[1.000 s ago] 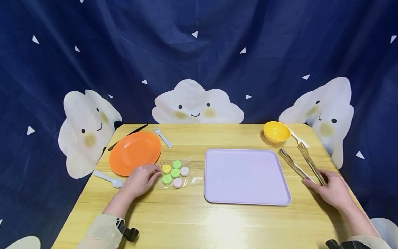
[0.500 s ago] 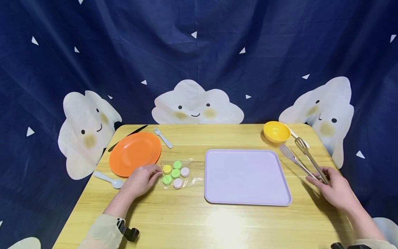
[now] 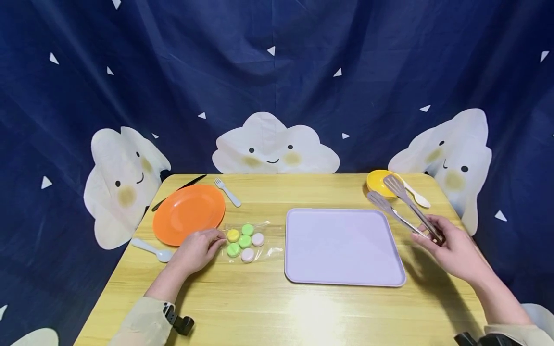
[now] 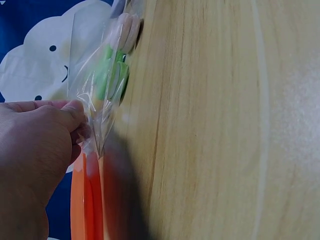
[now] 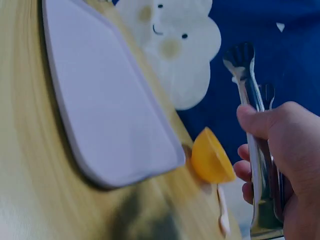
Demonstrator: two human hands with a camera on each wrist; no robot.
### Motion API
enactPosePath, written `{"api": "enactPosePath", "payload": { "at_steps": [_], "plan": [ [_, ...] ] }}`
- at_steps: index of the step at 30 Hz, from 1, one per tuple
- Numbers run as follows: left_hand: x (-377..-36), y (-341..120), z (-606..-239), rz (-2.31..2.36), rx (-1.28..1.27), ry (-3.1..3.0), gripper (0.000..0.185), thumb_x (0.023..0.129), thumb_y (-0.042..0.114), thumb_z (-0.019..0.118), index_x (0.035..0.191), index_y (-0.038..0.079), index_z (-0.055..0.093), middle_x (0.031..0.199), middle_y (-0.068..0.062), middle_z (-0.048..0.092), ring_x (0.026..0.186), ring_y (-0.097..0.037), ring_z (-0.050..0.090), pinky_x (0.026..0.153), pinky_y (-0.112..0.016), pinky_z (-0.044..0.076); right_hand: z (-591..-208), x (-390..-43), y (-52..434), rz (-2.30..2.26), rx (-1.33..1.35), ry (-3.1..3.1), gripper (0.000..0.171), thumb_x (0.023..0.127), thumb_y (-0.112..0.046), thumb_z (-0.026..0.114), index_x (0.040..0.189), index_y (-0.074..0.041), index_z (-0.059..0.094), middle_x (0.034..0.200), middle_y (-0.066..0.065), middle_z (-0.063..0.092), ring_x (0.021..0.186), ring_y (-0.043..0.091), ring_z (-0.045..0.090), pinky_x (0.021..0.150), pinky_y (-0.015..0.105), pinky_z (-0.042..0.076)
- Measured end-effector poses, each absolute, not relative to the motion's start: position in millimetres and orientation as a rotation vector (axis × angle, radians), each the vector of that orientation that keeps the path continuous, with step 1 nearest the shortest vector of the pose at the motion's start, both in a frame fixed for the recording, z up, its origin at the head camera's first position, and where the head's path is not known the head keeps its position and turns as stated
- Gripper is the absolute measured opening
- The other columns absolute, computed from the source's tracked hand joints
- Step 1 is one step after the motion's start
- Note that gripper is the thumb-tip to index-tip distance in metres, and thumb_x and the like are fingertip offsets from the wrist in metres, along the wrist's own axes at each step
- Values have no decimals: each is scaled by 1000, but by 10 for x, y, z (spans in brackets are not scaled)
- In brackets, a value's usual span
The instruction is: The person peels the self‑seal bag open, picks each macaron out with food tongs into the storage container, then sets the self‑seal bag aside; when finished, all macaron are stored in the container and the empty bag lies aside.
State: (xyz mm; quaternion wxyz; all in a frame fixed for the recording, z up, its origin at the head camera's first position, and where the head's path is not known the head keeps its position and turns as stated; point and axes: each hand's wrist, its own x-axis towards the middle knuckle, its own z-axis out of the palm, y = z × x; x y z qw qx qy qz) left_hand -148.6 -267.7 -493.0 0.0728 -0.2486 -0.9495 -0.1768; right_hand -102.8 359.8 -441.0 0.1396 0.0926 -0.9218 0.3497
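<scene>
My right hand (image 3: 452, 250) held a pair of metal tongs (image 3: 402, 206) by the handle end, the fingers curled around both arms of it and the thumb lying on top. The hand was raised above the wooden table (image 3: 268, 307), near its right edge, with the wrist bent a little and the forearm coming in from the lower right. The tongs pointed away from me and to the left, their two slotted tips a little apart and lifted in the air in front of the yellow bowl (image 3: 377, 181). In the right wrist view the thumb pressed on the nearer arm of the tongs (image 5: 255, 150).

My left hand (image 3: 196, 250) rested low on the table, knuckles up, the forearm in a beige sleeve (image 3: 140, 324). Its thumb and fingers pinched the edge of a clear plastic bag (image 3: 253, 240). Inside the bag lay six small macarons (image 3: 244, 241): green, yellow and pink ones, flat on the table. The left wrist view showed the pinched corner of the bag (image 4: 92, 117) lifted slightly.

The bag lay between the orange plate (image 3: 188, 211) and the lilac tray (image 3: 344, 245), just beside the plate. A white spoon (image 3: 151, 249) lay left of my left hand. Behind the plate were a white fork (image 3: 227, 191) and a black knife (image 3: 178, 191). Another white spoon (image 3: 417, 196) lay beside the yellow bowl.
</scene>
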Motion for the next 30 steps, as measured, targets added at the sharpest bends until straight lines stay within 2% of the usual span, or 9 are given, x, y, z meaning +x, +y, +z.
{"api": "enactPosePath", "payload": {
  "at_steps": [8, 14, 18, 24, 30],
  "plan": [
    [-1480, -2688, -4948, -546, -739, -2820, 5, 99, 13, 77, 102, 16, 76, 100, 3, 76, 96, -20, 73, 88, -46, 60, -4287, -1164, 3262, 1037, 448, -2598, 36, 89, -8, 86, 120, -6, 68, 75, -2, 57, 60, 9, 48, 50, 22, 38],
    [-1488, -2676, -4959, -550, -739, -2818, 5, 100, 12, 76, 103, 16, 75, 102, 2, 76, 98, -21, 73, 90, -47, 60, -4258, -1253, 3051, 1000, 553, -2653, 38, 91, -15, 86, 124, -10, 69, 72, -5, 54, 58, 9, 47, 49, 25, 38],
    [-1494, -2673, -4960, -548, -739, -2817, 4, 100, 13, 76, 103, 15, 76, 102, 2, 76, 98, -21, 73, 90, -47, 60, -4269, -1309, 2924, 942, 578, -2758, 40, 96, -26, 81, 130, -10, 69, 80, -6, 59, 68, 12, 52, 56, 28, 41],
    [-1500, -2675, -4954, -558, -735, -2839, 4, 101, 15, 76, 105, 15, 77, 103, 2, 76, 99, -21, 73, 92, -46, 60, -4330, -1404, 2752, 883, 658, -2823, 34, 98, -31, 79, 124, -12, 72, 94, -6, 69, 78, 16, 57, 66, 33, 45],
    [-1497, -2686, -4962, -573, -723, -2846, 4, 102, 16, 75, 105, 15, 77, 103, 2, 76, 100, -20, 73, 92, -45, 60, -4378, -1481, 2566, 732, 746, -2836, 30, 98, -33, 78, 120, -13, 74, 108, 0, 75, 94, 25, 71, 79, 49, 56]
  ]
}}
